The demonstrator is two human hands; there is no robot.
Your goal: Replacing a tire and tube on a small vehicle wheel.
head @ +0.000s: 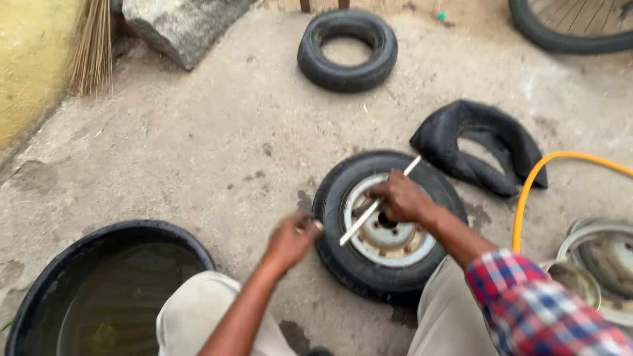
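Right hand closed on lever across rim; left hand pinches a small item at tyre's nine o'clock; a slipping lever likely strikes fingers.

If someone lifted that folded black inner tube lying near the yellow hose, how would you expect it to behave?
The inner tube already slumps in a fold, so it would probably hang floppy. It looks like thin rubber, likely light and grippy. Lying flat, it seems unlikely to roll.

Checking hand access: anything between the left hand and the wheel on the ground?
Nothing visible. The left hand hangs just off the tyre's left edge, only bare concrete under it. The right hand already grips the metal bar lying across the rim.
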